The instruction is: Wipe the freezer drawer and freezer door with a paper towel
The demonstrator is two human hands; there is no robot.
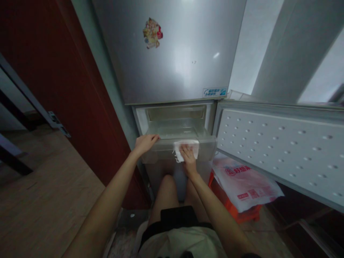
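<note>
A white cloth (186, 147) lies pressed flat against the front of the clear freezer drawer (166, 152), pinned there by the right hand (189, 159) with fingers spread. The left hand (145, 143) grips the drawer's left corner (probably steadying it). The compartment door (279, 150) hangs open rightward, above a plastic bag (244, 182).

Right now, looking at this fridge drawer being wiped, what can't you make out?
- Head view: the drawer front behind the white cloth is hidden by the cloth and right hand.
- Left hand fingertips curl over the drawer rim, out of sight.
- Sticker and blue label print: too small and blurred.
- Open door: cut off by the right edge.
</note>
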